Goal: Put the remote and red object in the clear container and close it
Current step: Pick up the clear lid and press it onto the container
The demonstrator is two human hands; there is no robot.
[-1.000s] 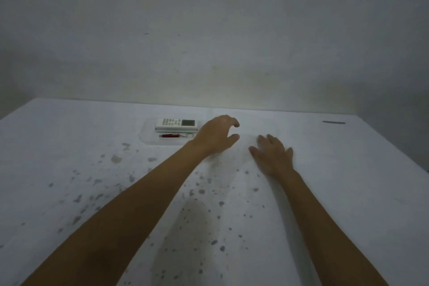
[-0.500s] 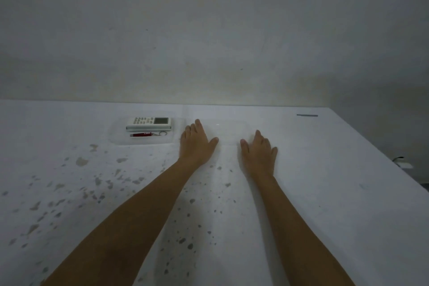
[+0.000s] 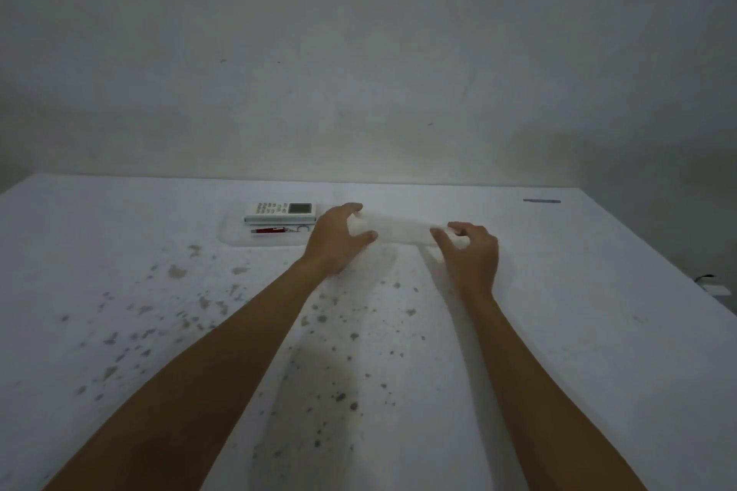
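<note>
Gripping the clear lid (image 3: pixel 399 230): both hands, ends pinched.

Blurred pale piece (image 3: pixel 399 230), perhaps a lid, between both hands.

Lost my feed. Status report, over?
Left hand and right hand gripping clear lid. Remote, red object already in container. Nothing in the way.

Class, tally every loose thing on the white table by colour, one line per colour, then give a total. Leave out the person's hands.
White: 1, the remote
Red: 1, the red object
Clear: 2, the clear container under those two, and the clear piece held by the left hand and right hand
Dark: 1, a thin strip
Total: 5
</note>
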